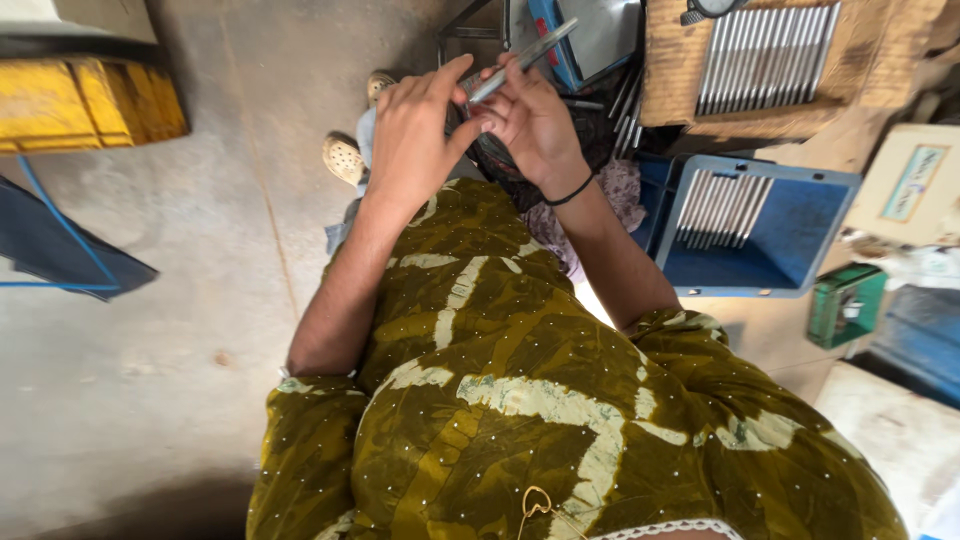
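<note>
Both hands up at far centre, over the lap: left hand (415, 135) and right hand (530, 115), fingers pinching one slim metal rod (520, 58) near its lower end, tip angled far-right. Looks stiff, light, smooth, prob. slippery; best gripped mid-shaft w/ fingertips. More rods racked in blue tray (760, 225) right, and wooden crate (770, 60) beyond.

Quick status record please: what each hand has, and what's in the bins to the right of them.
left hand: grips the lower end of a thin metal rod
right hand: fingers pinch the same rod further up
rod: tilted, pointing up and to the right
blue tray: row of similar metal rods at its far end
wooden crate: full row of rods
green box: beside the blue tray, contents unclear
</note>
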`<control>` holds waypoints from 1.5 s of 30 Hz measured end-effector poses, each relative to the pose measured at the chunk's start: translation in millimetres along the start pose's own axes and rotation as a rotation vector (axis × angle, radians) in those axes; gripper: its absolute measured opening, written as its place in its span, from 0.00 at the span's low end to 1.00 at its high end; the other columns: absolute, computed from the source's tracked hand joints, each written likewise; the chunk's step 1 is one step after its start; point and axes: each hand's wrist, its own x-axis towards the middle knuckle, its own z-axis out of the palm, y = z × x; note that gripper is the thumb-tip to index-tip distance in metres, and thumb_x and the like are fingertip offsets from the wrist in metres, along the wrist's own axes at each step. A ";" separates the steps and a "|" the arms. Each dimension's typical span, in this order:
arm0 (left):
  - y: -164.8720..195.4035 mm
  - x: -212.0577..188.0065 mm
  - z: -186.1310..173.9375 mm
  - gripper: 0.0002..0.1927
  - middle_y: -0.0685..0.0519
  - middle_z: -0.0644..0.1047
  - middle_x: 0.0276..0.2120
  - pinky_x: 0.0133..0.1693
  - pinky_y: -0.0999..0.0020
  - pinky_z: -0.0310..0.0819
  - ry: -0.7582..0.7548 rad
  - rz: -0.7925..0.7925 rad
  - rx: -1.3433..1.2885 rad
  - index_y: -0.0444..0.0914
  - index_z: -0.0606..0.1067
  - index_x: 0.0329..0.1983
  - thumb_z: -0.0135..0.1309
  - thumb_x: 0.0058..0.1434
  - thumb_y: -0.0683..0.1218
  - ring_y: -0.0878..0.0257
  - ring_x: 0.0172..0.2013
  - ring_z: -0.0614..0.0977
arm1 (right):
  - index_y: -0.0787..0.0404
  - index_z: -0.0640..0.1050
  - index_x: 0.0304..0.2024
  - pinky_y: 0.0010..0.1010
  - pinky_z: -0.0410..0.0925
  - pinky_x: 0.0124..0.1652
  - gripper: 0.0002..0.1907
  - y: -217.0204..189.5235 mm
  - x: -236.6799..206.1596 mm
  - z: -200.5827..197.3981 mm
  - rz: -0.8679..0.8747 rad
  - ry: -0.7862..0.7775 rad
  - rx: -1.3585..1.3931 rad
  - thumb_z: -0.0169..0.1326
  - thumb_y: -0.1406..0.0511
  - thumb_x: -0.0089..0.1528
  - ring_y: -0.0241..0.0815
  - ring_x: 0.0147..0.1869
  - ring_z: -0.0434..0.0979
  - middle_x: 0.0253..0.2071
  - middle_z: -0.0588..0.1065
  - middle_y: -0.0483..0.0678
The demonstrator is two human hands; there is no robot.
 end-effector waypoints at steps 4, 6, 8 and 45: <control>-12.9 -3.1 7.5 0.23 0.46 0.84 0.43 0.57 0.52 0.69 0.044 0.043 0.014 0.38 0.78 0.58 0.67 0.60 0.44 0.52 0.45 0.83 | 0.59 0.78 0.48 0.28 0.68 0.42 0.11 20.9 -1.4 -1.0 -0.008 0.007 -0.095 0.58 0.60 0.69 0.39 0.47 0.79 0.44 0.78 0.48; -17.7 -4.6 9.7 0.16 0.49 0.85 0.42 0.59 0.54 0.69 0.054 0.032 -0.032 0.40 0.81 0.55 0.64 0.64 0.42 0.55 0.43 0.85 | 0.60 0.79 0.49 0.28 0.70 0.45 0.12 32.9 -2.2 -7.2 0.035 0.022 -0.099 0.60 0.60 0.68 0.36 0.44 0.77 0.40 0.76 0.45; -21.6 -6.5 6.8 0.10 0.49 0.85 0.41 0.59 0.53 0.68 0.045 0.019 -0.027 0.40 0.84 0.50 0.63 0.66 0.41 0.56 0.43 0.84 | 0.60 0.79 0.46 0.29 0.71 0.45 0.13 39.2 -4.9 -13.7 0.079 0.022 -0.193 0.59 0.57 0.70 0.36 0.41 0.76 0.37 0.75 0.45; -9.6 1.8 26.9 0.26 0.45 0.83 0.47 0.56 0.51 0.68 -0.291 -0.188 -0.086 0.34 0.73 0.62 0.58 0.67 0.54 0.49 0.53 0.78 | 0.64 0.83 0.36 0.40 0.72 0.29 0.22 27.2 -51.9 -70.8 -0.004 0.829 -1.600 0.68 0.52 0.53 0.50 0.28 0.83 0.26 0.80 0.55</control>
